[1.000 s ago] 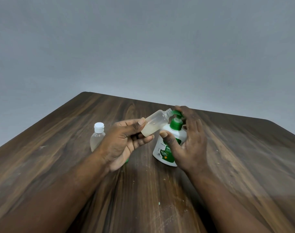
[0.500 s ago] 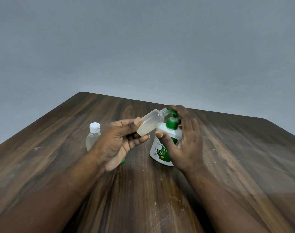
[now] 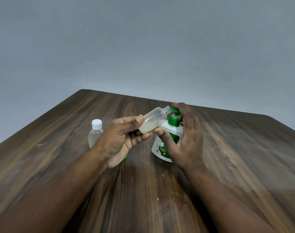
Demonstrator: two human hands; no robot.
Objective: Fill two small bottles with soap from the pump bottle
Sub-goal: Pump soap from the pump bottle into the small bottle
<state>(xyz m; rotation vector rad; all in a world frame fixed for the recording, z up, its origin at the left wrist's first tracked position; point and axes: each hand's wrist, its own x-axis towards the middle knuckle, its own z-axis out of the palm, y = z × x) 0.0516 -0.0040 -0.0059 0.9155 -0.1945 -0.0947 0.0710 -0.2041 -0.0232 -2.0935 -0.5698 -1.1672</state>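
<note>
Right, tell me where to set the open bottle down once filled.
Bare wood: right of the right hand to the table edge; beyond the capped bottle toward the far corner; near, between the forearms. Crowded: the middle, where left hand, open bottle, pump bottle and right hand meet.

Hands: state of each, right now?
Left hand: holds the uncapped small bottle, tilted, mouth at the pump.
Right hand: curled round the pump bottle, fingertips on the pump.
</note>
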